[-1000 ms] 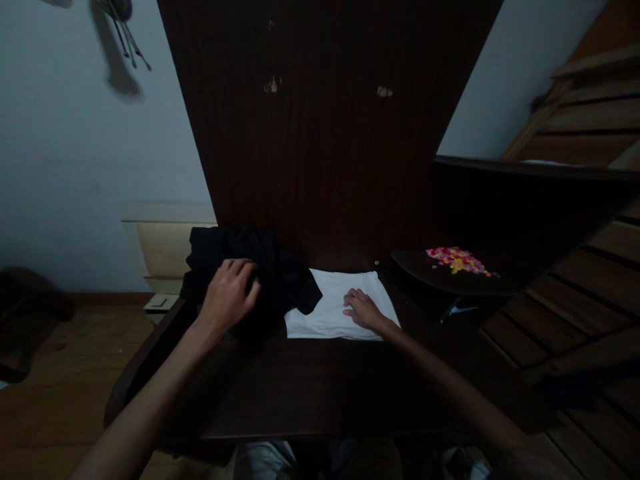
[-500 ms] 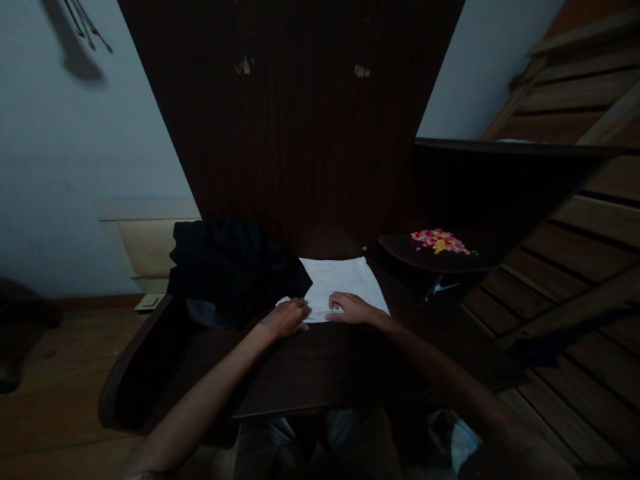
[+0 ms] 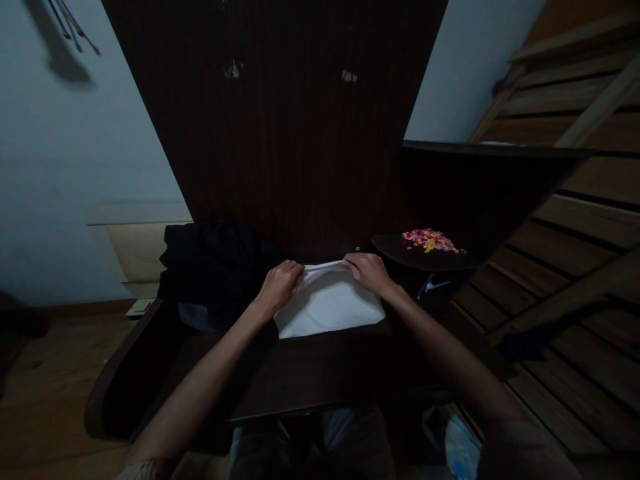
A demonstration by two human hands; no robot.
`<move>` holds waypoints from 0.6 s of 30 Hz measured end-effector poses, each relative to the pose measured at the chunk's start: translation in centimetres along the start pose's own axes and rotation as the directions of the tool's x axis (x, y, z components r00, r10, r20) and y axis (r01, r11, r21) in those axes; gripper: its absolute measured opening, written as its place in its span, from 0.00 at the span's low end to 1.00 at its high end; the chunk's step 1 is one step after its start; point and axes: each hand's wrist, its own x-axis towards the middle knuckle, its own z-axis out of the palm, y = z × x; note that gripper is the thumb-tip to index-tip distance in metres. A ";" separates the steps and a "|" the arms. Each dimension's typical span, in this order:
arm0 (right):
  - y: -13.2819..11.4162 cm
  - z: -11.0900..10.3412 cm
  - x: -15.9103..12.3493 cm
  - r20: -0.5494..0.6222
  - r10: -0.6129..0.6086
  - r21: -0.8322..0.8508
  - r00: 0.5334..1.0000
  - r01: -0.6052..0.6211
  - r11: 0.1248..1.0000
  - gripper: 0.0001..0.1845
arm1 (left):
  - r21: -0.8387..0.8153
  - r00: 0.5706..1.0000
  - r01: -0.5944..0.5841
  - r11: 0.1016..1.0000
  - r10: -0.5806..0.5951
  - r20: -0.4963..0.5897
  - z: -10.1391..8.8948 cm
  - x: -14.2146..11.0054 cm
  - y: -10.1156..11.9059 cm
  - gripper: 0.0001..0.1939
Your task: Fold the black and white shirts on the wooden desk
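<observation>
I see the dark brown wood-grained desk (image 3: 310, 380), its left end rounded, and the crumpled black cloth heap (image 3: 215, 267) on it. Between them and the small curved dark shelf (image 3: 400, 253) lies the smooth white rectangular fabric piece (image 3: 330, 307) on the desk—its far edge raised. My left hand (image 3: 281, 287) and right hand (image 3: 369, 272) each pinch that edge between thumb and fingers. Smallest: pink, red and yellow bits (image 3: 431, 240), piled on the shelf.

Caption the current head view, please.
Both hands grip the white cloth's far edge, dark fabric bunched to the left.
</observation>
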 end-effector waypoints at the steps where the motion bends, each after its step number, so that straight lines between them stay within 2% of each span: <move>1: -0.2 -1.0 0.8 -0.093 0.012 0.016 0.996 -0.011 1.000 0.15 | -0.050 0.998 0.012 0.999 -0.015 -0.063 -0.5 0.5 0.1 0.08; 3: -0.6 -2.8 2.5 -0.278 0.037 0.089 0.960 -0.012 0.996 0.15 | -0.185 0.983 0.032 0.982 -0.064 -0.170 -1.6 1.5 0.5 0.07; 5: -1.0 -4.4 4.2 -0.438 0.087 0.207 0.895 0.006 0.978 0.16 | -0.345 0.966 0.056 0.937 -0.139 -0.220 -2.8 2.2 1.1 0.08; 8: -1.3 -6.3 6.8 -0.576 0.193 0.413 0.794 0.079 0.907 0.20 | -0.563 0.948 0.098 0.820 -0.250 -0.199 -3.9 2.4 2.2 0.11; 10: -1.3 -7.3 8.2 -0.596 0.243 0.528 0.765 0.146 0.837 0.22 | -0.687 0.954 0.097 0.720 -0.263 -0.142 -4.0 2.1 2.9 0.11; 12: -1.3 -8.0 9.3 -0.572 0.254 0.610 0.780 0.199 0.767 0.22 | -0.763 0.974 0.073 0.642 -0.212 -0.085 -3.7 1.7 3.4 0.12; 14: -1.6 -8.2 10.0 -0.530 0.239 0.664 0.814 0.223 0.714 0.21 | -0.768 0.983 0.046 0.639 -0.166 -0.079 -3.2 1.5 3.8 0.16; 16: -2.0 -8.0 10.4 -0.490 0.224 0.698 0.843 0.225 0.680 0.20 | -0.727 0.972 0.013 0.686 -0.179 -0.151 -2.8 1.5 4.1 0.25; 18: -2.5 -7.6 10.5 -0.458 0.220 0.718 0.861 0.213 0.662 0.21 | -0.679 0.933 -0.027 0.734 -0.224 -0.280 -2.8 1.8 4.4 0.35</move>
